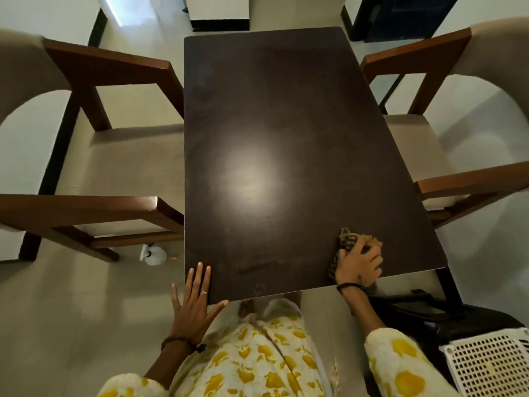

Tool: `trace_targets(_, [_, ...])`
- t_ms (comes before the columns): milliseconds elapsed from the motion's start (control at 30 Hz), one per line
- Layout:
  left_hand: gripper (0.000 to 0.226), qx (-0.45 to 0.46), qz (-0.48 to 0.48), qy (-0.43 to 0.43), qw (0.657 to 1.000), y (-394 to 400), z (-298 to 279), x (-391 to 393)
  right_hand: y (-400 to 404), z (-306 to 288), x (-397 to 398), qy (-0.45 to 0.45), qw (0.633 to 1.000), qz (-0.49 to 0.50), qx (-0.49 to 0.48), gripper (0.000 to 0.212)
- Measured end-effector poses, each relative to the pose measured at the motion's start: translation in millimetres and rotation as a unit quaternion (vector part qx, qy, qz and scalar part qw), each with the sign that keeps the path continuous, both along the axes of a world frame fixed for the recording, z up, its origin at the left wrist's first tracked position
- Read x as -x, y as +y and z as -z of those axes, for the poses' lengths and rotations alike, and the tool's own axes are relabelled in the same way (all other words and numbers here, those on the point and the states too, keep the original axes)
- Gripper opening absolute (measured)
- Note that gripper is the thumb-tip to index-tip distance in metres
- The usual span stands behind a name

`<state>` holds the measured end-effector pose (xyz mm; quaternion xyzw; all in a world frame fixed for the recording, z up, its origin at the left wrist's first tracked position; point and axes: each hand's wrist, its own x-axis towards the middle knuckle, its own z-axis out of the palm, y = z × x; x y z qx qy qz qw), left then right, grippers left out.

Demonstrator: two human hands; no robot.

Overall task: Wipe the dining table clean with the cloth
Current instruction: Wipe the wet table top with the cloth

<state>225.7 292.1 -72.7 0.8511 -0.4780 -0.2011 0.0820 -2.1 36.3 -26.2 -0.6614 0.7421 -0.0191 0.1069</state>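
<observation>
A person in a yellow-patterned garment (257, 362) is standing at the near end of a dark dining table (274, 133). The right hand (359, 266) is pressing down near the table's near right corner, its fingers curled and clutching a bunched, patterned cloth (347, 242) against the surface. The left hand (194, 302) is lying flat at the near left corner, fingers spread and gripping nothing, thumb along the table's edge. Wooden armchairs with pale seats are flanking the table, a left chair (108, 156) and a right chair (429, 144). A white spray bottle (153, 255) is sitting on the floor beside the left chair; a white perforated basket (492, 365) is showing at lower right.
</observation>
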Motion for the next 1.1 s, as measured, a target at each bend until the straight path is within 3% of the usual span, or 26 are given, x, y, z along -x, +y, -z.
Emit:
trace_targets(233, [0.079, -0.004, -0.02, -0.003, 1.0, -2, -4, 6, 88, 10, -95, -0.018, 0.967, -0.254, -0.014, 0.07])
trace_targets(467, [0.083, 0.018, -0.044, 0.023, 0.999, 6, -1, 2, 135, 7, -130, -0.045, 0.89, -0.45, -0.061, 0.066])
trace_targets(567, [0.084, 0.03, -0.053, 0.029, 0.998, 8, 0, -2, 104, 5, -94, -0.032, 0.894, -0.444, -0.047, 0.066])
trace_targets(733, [0.084, 0.037, -0.061, 0.044, 0.996, 9, 3, -1, 63, -1, -40, -0.011, 0.964, -0.264, -0.026, 0.067])
trace_targets(800, [0.084, 0.033, -0.064, 0.045, 0.996, 10, 3, -3, 70, -1, -43, -0.004, 0.972, -0.234, -0.038, 0.075])
trace_targets(900, [0.084, 0.039, -0.062, 0.046, 0.996, 10, 2, -2, 98, 3, -60, 0.006, 0.957, -0.285, -0.063, 0.083])
trace_targets(1100, [0.091, 0.027, -0.154, 0.05, 0.986, 33, 3, -10, 152, 12, -119, 0.009, 0.895, -0.437, -0.091, 0.077])
